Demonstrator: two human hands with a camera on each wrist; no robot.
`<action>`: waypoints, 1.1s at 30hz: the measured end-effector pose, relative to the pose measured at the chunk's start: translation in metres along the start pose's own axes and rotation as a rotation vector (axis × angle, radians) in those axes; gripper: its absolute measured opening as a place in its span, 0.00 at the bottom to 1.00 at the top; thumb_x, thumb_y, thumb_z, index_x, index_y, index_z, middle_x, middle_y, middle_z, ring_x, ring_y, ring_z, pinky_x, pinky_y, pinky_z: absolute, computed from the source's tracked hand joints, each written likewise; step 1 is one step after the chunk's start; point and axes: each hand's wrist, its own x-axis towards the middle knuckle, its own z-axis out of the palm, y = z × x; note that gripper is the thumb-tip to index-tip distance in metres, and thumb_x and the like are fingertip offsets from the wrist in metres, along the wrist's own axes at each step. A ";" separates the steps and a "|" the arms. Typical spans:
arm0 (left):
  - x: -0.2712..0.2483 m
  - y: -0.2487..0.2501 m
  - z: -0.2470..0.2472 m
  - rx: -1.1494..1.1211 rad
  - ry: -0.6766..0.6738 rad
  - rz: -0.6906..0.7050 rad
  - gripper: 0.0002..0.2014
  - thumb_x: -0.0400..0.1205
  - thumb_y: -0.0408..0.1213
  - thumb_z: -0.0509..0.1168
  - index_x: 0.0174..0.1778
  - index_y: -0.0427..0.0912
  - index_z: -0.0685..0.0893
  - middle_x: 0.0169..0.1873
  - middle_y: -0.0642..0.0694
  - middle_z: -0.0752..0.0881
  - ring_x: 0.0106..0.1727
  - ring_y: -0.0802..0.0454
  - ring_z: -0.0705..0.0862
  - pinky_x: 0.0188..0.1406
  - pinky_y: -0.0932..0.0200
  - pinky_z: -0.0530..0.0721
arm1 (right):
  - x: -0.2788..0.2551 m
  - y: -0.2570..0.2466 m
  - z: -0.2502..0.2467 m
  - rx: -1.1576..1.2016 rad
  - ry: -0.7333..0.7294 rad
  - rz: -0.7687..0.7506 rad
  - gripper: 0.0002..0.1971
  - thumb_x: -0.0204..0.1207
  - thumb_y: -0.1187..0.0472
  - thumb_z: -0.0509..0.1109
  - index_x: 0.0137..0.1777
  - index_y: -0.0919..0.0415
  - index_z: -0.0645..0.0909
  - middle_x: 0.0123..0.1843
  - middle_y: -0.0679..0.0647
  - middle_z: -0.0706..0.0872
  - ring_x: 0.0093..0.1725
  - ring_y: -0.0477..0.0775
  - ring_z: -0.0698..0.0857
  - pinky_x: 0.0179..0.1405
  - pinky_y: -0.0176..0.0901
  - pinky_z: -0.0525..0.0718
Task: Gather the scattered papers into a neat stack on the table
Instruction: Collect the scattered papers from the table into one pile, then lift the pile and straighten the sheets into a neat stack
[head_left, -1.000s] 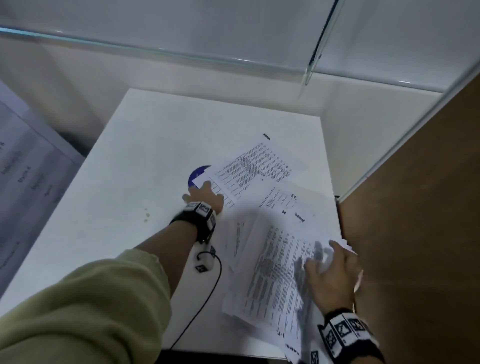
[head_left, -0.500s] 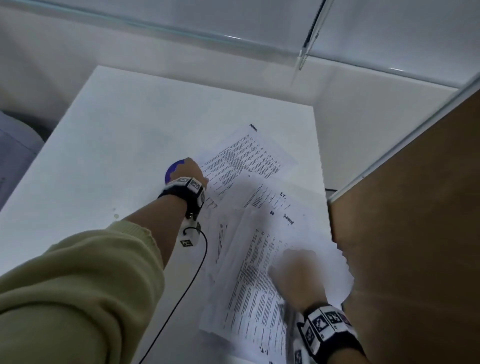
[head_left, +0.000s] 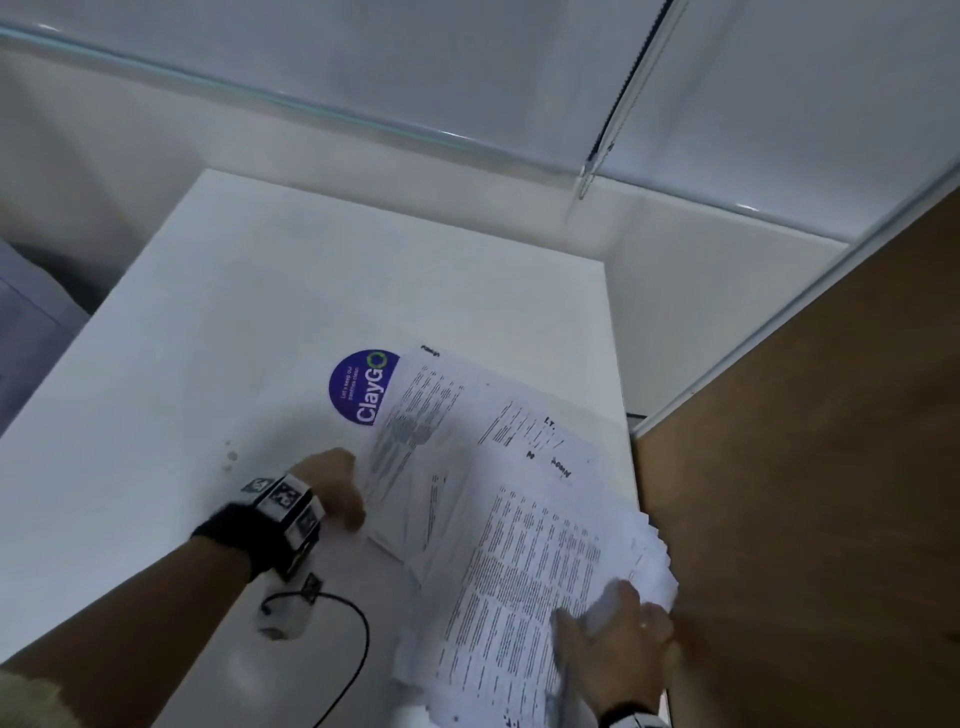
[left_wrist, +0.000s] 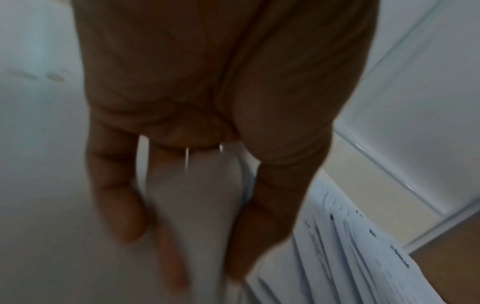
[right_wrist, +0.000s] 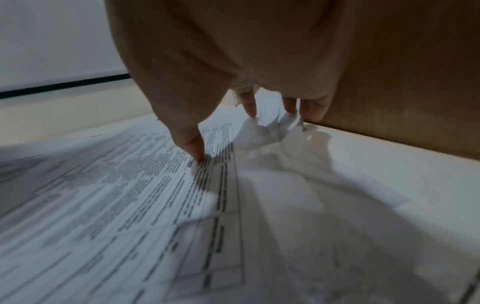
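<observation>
Several printed papers (head_left: 519, 519) lie fanned and overlapping on the right half of the white table (head_left: 208, 338). My left hand (head_left: 337, 488) is at their left edge; in the left wrist view it (left_wrist: 205, 257) pinches a sheet between thumb and fingers, with the other papers (left_wrist: 337, 246) spread to the right. My right hand (head_left: 613, 623) is at the pile's near right corner. In the right wrist view it (right_wrist: 226, 135) has its thumb pressed on a printed sheet (right_wrist: 103, 205) and its fingers curled round a bunched-up paper edge.
A round purple ClayGo sticker (head_left: 361, 387) shows on the table just beyond the papers. A brown wooden panel (head_left: 805, 467) stands right against the table's right edge. A small white device with a black cable (head_left: 291, 608) hangs under my left wrist. Glass partitions rise behind.
My left hand has pulled back toward me from the sticker, bringing the far sheet with it and uncovering the sticker. My right hand has moved nearer and bunched the pile's right edge.
</observation>
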 end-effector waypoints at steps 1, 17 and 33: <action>-0.006 -0.005 0.002 0.022 -0.052 -0.004 0.23 0.62 0.37 0.81 0.50 0.40 0.81 0.42 0.43 0.87 0.36 0.49 0.85 0.26 0.69 0.80 | -0.003 -0.001 -0.001 0.009 -0.026 0.048 0.44 0.62 0.34 0.76 0.76 0.47 0.65 0.75 0.63 0.64 0.74 0.68 0.68 0.74 0.56 0.73; -0.007 0.032 0.007 -0.274 0.202 0.120 0.37 0.78 0.60 0.67 0.77 0.37 0.74 0.76 0.40 0.78 0.75 0.42 0.78 0.72 0.51 0.75 | -0.014 -0.070 0.024 0.031 -0.127 0.036 0.38 0.62 0.40 0.77 0.69 0.47 0.66 0.68 0.60 0.62 0.65 0.66 0.66 0.60 0.59 0.80; -0.049 -0.070 0.020 -0.457 0.197 -0.130 0.38 0.78 0.55 0.70 0.79 0.43 0.63 0.66 0.35 0.83 0.59 0.37 0.86 0.46 0.59 0.78 | -0.018 -0.119 0.039 0.149 -0.057 -0.304 0.32 0.69 0.47 0.77 0.69 0.64 0.76 0.68 0.65 0.80 0.69 0.68 0.78 0.69 0.58 0.80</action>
